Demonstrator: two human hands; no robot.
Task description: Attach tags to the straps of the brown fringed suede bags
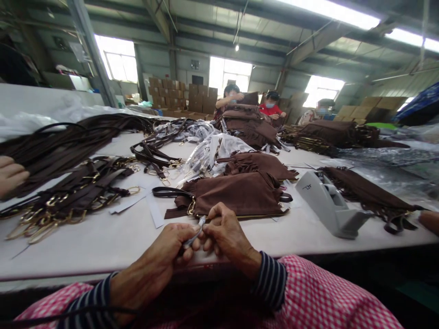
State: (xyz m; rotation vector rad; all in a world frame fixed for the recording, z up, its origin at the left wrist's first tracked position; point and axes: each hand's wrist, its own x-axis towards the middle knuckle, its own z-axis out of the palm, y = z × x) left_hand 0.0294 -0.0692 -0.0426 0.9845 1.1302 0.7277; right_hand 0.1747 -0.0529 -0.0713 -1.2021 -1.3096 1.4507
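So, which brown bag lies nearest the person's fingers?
The front bag, with a dark loop at its left end; the other brown bags lie behind it or farther right.

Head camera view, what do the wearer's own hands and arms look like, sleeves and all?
The left hand and right hand are bare, without gloves. Both arms have navy cuffs with thin pale stripes, under loose pink-and-white checked outer sleeves. A dark cord runs across the left cuff.
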